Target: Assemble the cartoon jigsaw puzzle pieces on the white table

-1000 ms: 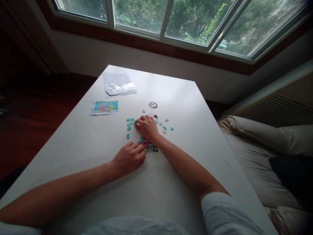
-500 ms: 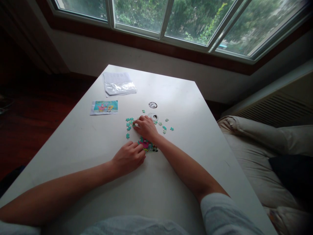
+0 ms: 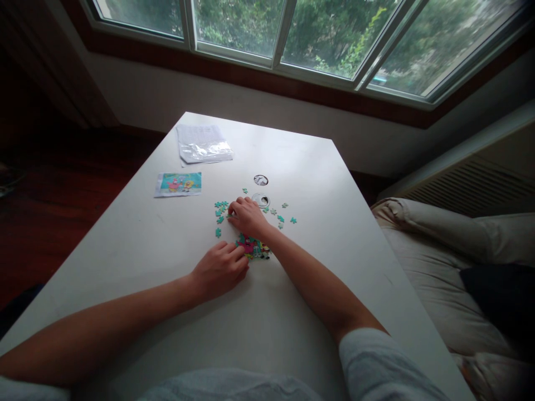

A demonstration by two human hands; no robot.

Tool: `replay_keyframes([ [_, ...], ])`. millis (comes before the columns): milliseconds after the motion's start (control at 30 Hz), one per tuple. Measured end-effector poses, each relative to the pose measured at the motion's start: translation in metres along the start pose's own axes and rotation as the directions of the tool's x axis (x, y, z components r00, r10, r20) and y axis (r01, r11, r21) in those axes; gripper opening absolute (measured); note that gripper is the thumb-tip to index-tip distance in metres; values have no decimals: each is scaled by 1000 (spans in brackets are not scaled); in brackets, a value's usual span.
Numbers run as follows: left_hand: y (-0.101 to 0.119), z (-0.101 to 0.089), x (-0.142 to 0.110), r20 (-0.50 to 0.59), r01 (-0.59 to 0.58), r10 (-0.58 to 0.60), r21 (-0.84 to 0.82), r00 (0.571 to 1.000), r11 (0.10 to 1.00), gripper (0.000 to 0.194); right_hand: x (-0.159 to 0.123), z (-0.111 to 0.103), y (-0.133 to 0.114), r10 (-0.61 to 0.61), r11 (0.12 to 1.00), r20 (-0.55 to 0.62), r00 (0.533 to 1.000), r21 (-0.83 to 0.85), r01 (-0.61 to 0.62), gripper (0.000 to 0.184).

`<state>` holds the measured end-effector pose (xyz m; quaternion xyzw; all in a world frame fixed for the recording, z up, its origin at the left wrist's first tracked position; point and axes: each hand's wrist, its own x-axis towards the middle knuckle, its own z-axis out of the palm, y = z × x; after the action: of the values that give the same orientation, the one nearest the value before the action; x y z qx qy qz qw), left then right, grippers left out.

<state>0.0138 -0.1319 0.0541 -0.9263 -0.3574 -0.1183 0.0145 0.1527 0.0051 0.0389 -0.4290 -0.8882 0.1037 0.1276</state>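
Note:
A partly joined jigsaw puzzle [image 3: 256, 248] with pink and teal cartoon figures lies flat on the white table [image 3: 317, 312]. My left hand [image 3: 221, 267] rests at its left edge with fingers curled; their tips are hidden, so whatever they hold cannot be made out. Beyond the puzzle, my right hand [image 3: 247, 217] reaches to the left, thumb and forefinger pinched on a small green puzzle piece [image 3: 229, 216] that is mostly covered. Loose teal pieces [image 3: 218, 232] lie left of these fingers. Several more pieces [image 3: 281, 218] are scattered to the right of the hand.
A cartoon picture card [image 3: 180, 184] lies at the left, with a clear plastic sleeve of papers [image 3: 204, 143] behind it. Two round table fittings [image 3: 261, 180], [image 3: 264, 200] sit beyond my right hand. A beige sofa [image 3: 422, 267] stands along the right side, a window [image 3: 326, 39] at the back.
My right hand and forearm have shifted very slightly, and a little more of the joined puzzle shows beside the wrist. My left hand stays in place.

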Motion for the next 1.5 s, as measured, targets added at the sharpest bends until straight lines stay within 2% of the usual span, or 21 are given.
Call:
replay_keyframes([
  [100, 0, 1, 0, 1, 4, -4, -1, 1000, 1000, 16, -1, 0, -1, -9, 1000, 9, 1000, 1, 9, 15],
  [300, 0, 1, -1, -4, 4, -4, 3, 1000, 1000, 17, -7, 3, 2, 5, 1000, -76, 997, 31, -3, 24],
  [533, -1, 1, -1, 2, 5, -5, 8, 1000, 1000, 16, -7, 5, 8, -17, 999, -72, 997, 46, 20, 22],
  [900, 0, 2, -2, 17, 10, -10, 7, 1000, 1000, 16, -5, 6, 4, 13, 999, -47, 999, 51, -10, 20],
  [1100, 1, 1, -1, 35, 19, -19, 12, 999, 1000, 14, -3, 6, 1, 36, 994, -74, 997, 106, -28, 15],
  [1200, 2, 1, -1, 32, 25, -25, 19, 999, 1000, 10, -3, 0, -1, -16, 982, -88, 996, 186, 32, 8],
  [1300, 2, 1, -1, 32, 26, -27, 23, 999, 999, 14, -3, -12, 1, -71, 949, -105, 992, 298, 100, 4],
  [1400, 2, 1, -1, 35, 20, -21, 23, 999, 1000, 21, -5, -27, 10, -40, 906, -101, 994, 416, 79, 7],
  [1500, 2, 1, -1, 38, 14, -15, 22, 999, 1000, 24, -12, -39, 25, -49, 871, -23, 999, 488, 54, 17],
])
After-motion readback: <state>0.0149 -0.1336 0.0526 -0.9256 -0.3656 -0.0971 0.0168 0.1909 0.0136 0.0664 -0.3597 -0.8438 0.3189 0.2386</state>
